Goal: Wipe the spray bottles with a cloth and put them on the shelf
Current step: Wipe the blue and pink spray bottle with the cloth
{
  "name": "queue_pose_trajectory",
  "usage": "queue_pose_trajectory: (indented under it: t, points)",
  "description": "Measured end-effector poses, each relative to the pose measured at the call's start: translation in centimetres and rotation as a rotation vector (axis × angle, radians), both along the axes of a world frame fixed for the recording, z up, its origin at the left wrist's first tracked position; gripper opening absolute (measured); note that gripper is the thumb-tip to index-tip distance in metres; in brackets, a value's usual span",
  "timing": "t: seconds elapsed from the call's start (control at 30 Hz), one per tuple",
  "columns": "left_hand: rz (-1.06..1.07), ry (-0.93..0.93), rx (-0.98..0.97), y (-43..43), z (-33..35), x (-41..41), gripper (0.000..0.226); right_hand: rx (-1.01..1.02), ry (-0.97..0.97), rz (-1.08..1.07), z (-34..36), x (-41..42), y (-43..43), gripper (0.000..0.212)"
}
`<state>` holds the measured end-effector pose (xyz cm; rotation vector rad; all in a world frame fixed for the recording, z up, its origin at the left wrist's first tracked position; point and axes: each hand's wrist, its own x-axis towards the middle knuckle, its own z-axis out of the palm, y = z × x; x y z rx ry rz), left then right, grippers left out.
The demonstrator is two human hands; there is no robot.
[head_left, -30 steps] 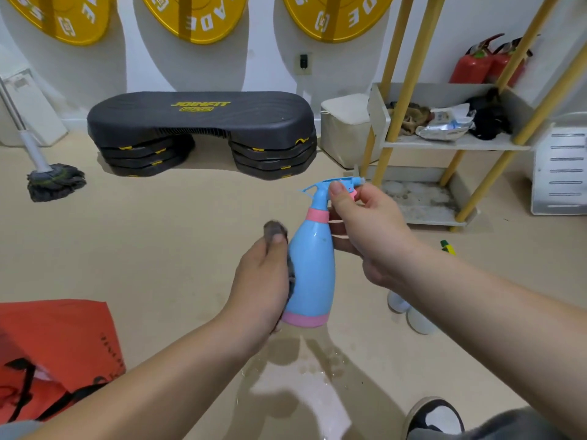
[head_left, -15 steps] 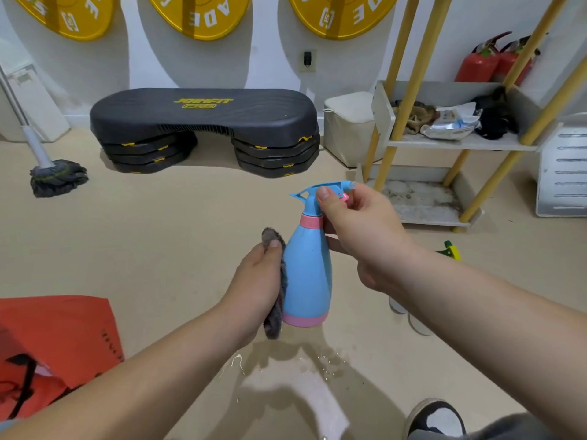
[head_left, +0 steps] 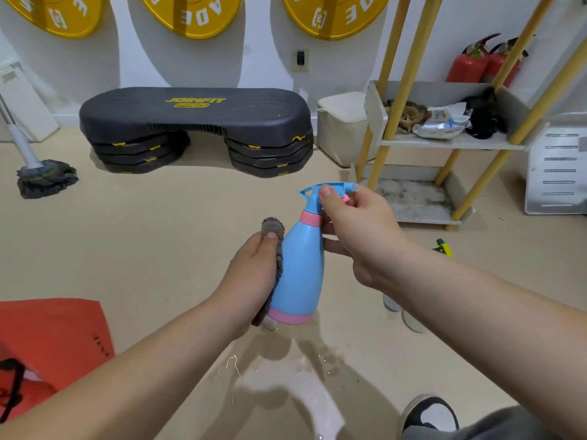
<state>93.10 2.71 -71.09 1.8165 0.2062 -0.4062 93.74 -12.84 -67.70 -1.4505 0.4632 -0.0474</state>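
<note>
A blue spray bottle [head_left: 300,274] with pink collar and pink base hangs above the floor in the middle of the head view. My right hand [head_left: 359,236] grips its blue trigger head from the right. My left hand [head_left: 254,271] holds a grey cloth [head_left: 273,228] pressed against the bottle's left side. The shelf [head_left: 444,142] with yellow posts stands at the right rear. Behind my right forearm lie other bottles [head_left: 403,312], mostly hidden, with a green-yellow nozzle [head_left: 443,247] showing.
A black step platform [head_left: 197,122] sits by the wall, a mop [head_left: 44,176] at the left, an orange bag [head_left: 47,341] at the lower left. Water wets the floor [head_left: 286,369] under the bottle. Red extinguishers [head_left: 482,61] stand behind the shelf. My shoe [head_left: 428,414] is at the lower right.
The bottle has tilted slightly, its base now toward the left. My left hand with the cloth has slid up along the bottle's side.
</note>
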Motion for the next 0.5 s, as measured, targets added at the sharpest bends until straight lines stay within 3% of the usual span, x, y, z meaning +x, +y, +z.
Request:
queue_pose_trajectory:
  t: [0.17, 0.23, 0.3, 0.43, 0.5]
  points:
    - [-0.208, -0.628, 0.297, -0.9, -0.2, -1.3, 0.026, -0.012, 0.028, 0.099, -0.7, -0.2, 1.0, 0.023]
    - [-0.256, -0.671, 0.294, -0.5, -0.3, -0.7, 0.029, -0.028, 0.019, 0.094, -0.8, -0.1, 1.2, 0.024]
    - [-0.252, -0.505, 0.127, 0.1, -0.3, 0.1, 0.023, -0.035, 0.01, 0.064, -1.0, 0.2, 1.2, 0.023]
    - [-0.025, 0.072, -0.078, 1.0, -1.0, 0.9, 0.027, -0.019, 0.009, -0.034, -0.9, 0.7, 0.0, 0.018]
    - [-0.046, 0.158, -0.115, 1.1, -2.1, 0.6, 0.027, 0.018, -0.001, -0.089, -0.5, 1.0, -1.0, 0.02]
